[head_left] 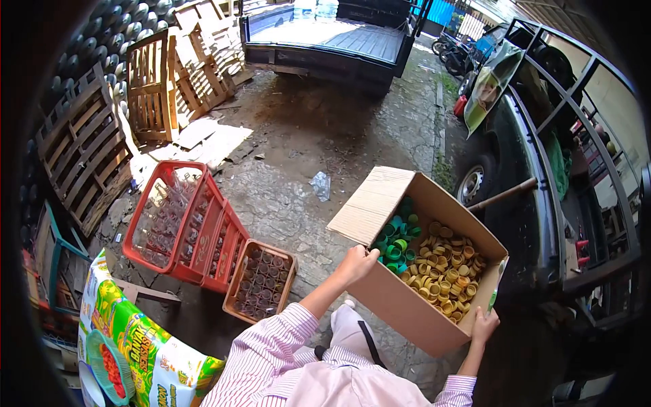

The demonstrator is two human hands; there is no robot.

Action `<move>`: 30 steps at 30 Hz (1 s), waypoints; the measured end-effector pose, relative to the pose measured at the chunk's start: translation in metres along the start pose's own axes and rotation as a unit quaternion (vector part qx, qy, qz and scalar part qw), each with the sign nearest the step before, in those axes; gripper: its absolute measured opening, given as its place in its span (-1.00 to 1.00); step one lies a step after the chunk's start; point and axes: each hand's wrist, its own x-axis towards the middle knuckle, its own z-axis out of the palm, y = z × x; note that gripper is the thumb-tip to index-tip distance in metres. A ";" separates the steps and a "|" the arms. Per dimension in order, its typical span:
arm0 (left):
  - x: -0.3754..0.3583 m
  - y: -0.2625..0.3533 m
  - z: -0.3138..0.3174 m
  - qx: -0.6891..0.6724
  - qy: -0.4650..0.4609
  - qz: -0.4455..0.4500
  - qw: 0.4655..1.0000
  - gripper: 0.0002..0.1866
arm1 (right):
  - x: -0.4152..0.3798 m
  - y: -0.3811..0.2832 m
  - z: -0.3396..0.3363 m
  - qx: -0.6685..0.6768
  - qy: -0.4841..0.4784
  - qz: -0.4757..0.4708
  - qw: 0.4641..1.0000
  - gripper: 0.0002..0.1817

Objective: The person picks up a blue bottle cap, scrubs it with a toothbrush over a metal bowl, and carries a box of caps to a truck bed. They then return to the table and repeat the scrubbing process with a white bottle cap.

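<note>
An open cardboard box (400, 308) is held up in front of me, tilted so that its inside shows. My left hand (358, 263) grips its near left rim, close to a raised flap (373, 203). At the lower right corner my right hand (484, 325) clasps the other end. Many yellow bottle caps (444, 271) fill most of the box. Green caps (397, 241) lie in a heap at its left end. The fingers of both hands are partly hidden by the cardboard.
Left of me stand a red crate (224, 237) of glass bottles and a smaller brown crate (290, 281). A printed banner (146, 353) is at lower left. Wooden pallets (88, 149) lean behind. A truck bed (319, 57) lies ahead, a dark vehicle (519, 183) on the right.
</note>
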 end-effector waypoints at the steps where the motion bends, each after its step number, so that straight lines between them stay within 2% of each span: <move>1: 0.027 0.005 -0.005 -0.005 -0.006 -0.021 1.000 -0.48 | 0.025 -0.011 0.018 0.002 -0.005 -0.005 1.000 -0.81; 3: 0.073 0.016 -0.012 -0.009 -0.004 -0.030 0.999 -0.49 | 0.077 -0.022 0.054 0.007 -0.015 -0.008 1.000 -0.82; 5: 0.118 0.020 -0.019 -0.015 -0.001 -0.043 0.999 -0.50 | 0.128 -0.029 0.090 0.026 -0.026 -0.054 0.998 -0.82; 8: 0.186 0.017 -0.027 -0.042 0.047 -0.054 0.997 -0.54 | 0.194 -0.074 0.135 0.024 -0.074 -0.031 0.997 -0.82; 11: 0.247 0.024 -0.054 -0.032 0.054 -0.075 0.995 -0.53 | 0.249 -0.116 0.187 0.043 -0.078 -0.059 0.994 -0.84; 16: 0.346 0.025 -0.094 -0.039 0.062 -0.099 0.992 -0.49 | 0.310 -0.162 0.270 0.101 -0.063 -0.094 0.988 -0.85; 18: 0.386 0.015 -0.106 -0.027 0.039 -0.081 0.996 -0.48 | 0.332 -0.181 0.295 0.040 -0.087 -0.086 0.992 -0.85; 19: 0.403 0.017 -0.110 -0.029 0.060 -0.092 0.994 -0.49 | 0.343 -0.186 0.309 0.031 -0.103 -0.062 0.992 -0.84; 22: 0.467 -0.002 -0.123 -0.021 0.054 -0.069 0.996 -0.50 | 0.375 -0.204 0.355 0.088 -0.079 -0.092 0.989 -0.83; 23: 0.487 -0.013 -0.123 -0.007 0.078 -0.060 0.995 -0.50 | 0.385 -0.209 0.370 0.075 -0.081 -0.105 0.988 -0.82; 26: 0.543 -0.003 -0.149 -0.016 0.061 -0.084 0.995 -0.49 | 0.424 -0.251 0.406 0.044 -0.115 -0.068 0.990 -0.83; 27: 0.561 -0.003 -0.158 -0.021 0.053 -0.074 0.996 -0.48 | 0.438 -0.258 0.426 0.078 -0.089 -0.106 0.987 -0.84; 30: 0.614 -0.017 -0.186 -0.026 0.096 -0.078 0.992 -0.46 | 0.475 -0.293 0.485 0.082 -0.087 -0.115 0.986 -0.84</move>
